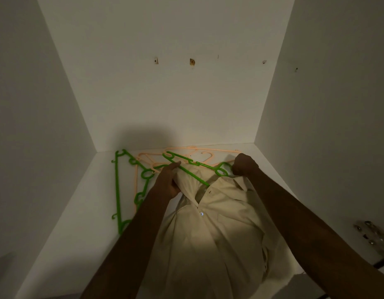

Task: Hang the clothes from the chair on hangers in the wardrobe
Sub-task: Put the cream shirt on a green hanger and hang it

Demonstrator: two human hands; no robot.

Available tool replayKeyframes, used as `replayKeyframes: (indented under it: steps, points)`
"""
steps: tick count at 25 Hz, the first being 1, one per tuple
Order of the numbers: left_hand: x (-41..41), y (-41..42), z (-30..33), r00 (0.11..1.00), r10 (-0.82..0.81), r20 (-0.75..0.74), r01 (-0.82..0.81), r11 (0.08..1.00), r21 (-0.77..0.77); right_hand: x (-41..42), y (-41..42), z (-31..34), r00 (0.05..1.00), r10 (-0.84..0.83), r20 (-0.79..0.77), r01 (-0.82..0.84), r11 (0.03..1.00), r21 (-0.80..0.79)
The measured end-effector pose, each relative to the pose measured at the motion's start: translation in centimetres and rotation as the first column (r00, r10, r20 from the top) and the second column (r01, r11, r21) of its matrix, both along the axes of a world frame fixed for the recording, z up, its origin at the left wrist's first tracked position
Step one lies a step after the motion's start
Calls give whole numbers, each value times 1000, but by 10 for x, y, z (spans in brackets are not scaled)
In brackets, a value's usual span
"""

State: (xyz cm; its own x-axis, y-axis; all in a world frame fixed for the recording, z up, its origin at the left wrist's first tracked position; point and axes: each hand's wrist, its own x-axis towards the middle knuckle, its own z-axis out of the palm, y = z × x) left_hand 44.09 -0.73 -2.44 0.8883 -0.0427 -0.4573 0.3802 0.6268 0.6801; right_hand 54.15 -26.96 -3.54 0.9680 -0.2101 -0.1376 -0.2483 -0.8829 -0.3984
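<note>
A cream button-up shirt [214, 231] lies on the white wardrobe shelf [83, 212], collar toward the back. A green plastic hanger [191, 169] sits partly inside its neck opening. My left hand [167, 182] grips the shirt's left shoulder fabric, bunched by the hanger's arm. My right hand [244, 165] is closed in a fist at the hanger's right end and the collar; what it holds is hidden.
A second green hanger [117, 186] lies flat on the shelf's left. Several peach hangers [186, 152] lie against the back wall. The wardrobe's side walls [316, 104] close in on both sides. Small shiny objects [372, 231] sit at the far right.
</note>
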Motion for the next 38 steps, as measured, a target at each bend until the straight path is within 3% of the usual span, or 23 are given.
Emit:
replayKeyframes:
  steps: [3, 6, 11, 15, 18, 21, 24, 27, 29, 32, 34, 37, 38]
  points:
    - [1, 7, 2, 1000, -8, 11, 9, 995, -96, 7, -8, -6, 1000, -23, -17, 25, 987, 158]
    - [3, 9, 3, 998, -8, -63, 9, 1000, 2, 3, 0, 3, 998, 26, -60, -8, 958, 287]
    - [2, 16, 2, 993, -66, -103, 83, 982, 168, -6, 17, 4, 995, 100, -25, -100, 995, -6]
    - [-5, 27, 7, 996, -75, -54, 78, 995, 68, -13, 21, 9, 995, 104, 13, -102, 992, -73]
    - [-5, 38, 9, 997, -12, -74, 10, 1000, -26, -14, 11, 25, 992, 114, 57, -120, 983, 137]
    - [-4, 42, 10, 993, 7, -115, 5, 995, 99, -18, -2, 50, 973, 178, 145, -208, 951, 229]
    - [1, 39, 20, 996, 52, -68, -35, 973, 227, -24, -1, 78, 918, 312, 246, -330, 943, 35]
    - [10, 47, 31, 990, 141, 22, -139, 919, 368, -33, 8, 98, 900, 350, 260, -318, 935, -156]
    - [8, 53, 44, 979, 173, 110, -202, 903, 378, -40, 10, 99, 886, 384, 259, -296, 899, -321]
    - [-1, 61, 57, 991, 20, 131, -70, 916, 396, -47, 5, 92, 857, 450, 252, -311, 840, -444]
    - [-7, 63, 55, 988, 11, 157, -93, 844, 528, -49, 3, 93, 828, 505, 246, -334, 795, -507]
    - [-11, 59, 54, 940, -2, 341, -306, 437, 846, -54, 14, 93, 749, 618, 237, -395, 705, -589]
    - [-12, 54, 58, 920, -7, 391, -359, 383, 851, -54, 19, 94, 734, 639, 228, -410, 685, -602]
